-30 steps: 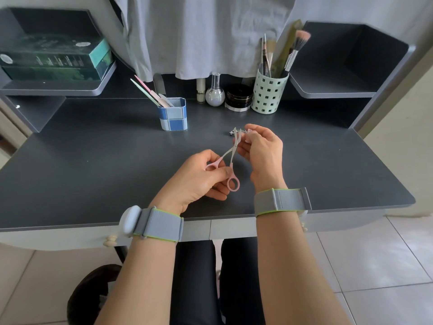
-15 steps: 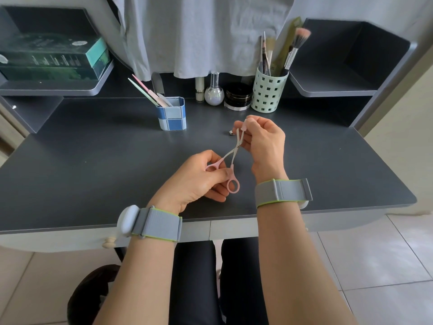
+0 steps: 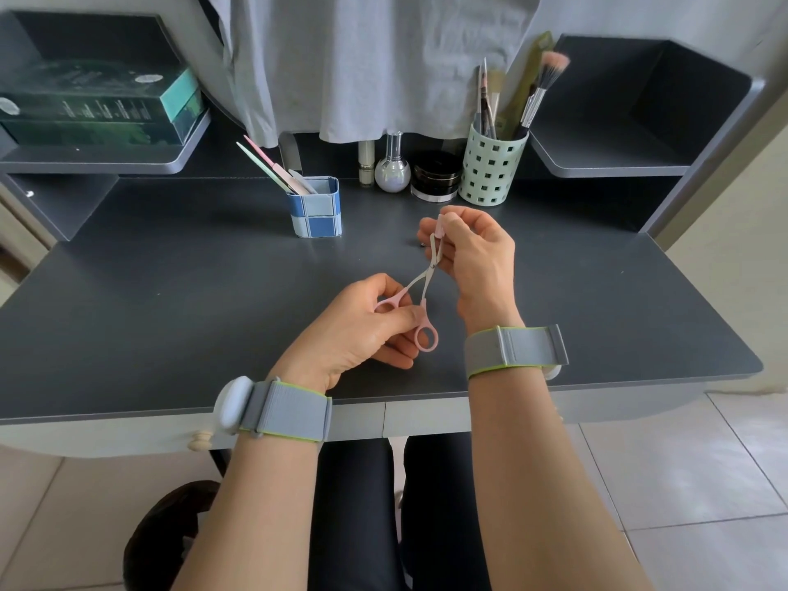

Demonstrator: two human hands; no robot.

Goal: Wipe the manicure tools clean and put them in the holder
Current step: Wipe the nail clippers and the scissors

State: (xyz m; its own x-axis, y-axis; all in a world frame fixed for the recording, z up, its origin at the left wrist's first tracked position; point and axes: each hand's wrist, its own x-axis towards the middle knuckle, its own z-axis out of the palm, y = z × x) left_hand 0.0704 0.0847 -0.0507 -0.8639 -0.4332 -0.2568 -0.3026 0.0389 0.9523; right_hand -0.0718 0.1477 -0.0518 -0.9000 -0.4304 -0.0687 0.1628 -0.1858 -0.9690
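Pink scissors (image 3: 420, 298) are held above the desk (image 3: 170, 292) by both hands.

The handles are gripped by the curled fingers of the left hand (image 3: 362, 330); the blade tips are pinched by the right hand (image 3: 473, 253). Behind, the blue holder (image 3: 316, 209) is already filled with files (image 3: 273, 166).

The right hand (image 3: 471, 260) covered the scissors' (image 3: 420, 298) tips, so no telling if it held a wipe. A small metal thing (image 3: 423, 244) on the desk (image 3: 170, 292) peeked out behind that hand, too hidden to name. Box (image 3: 96, 106) text far left was too blurry to read.
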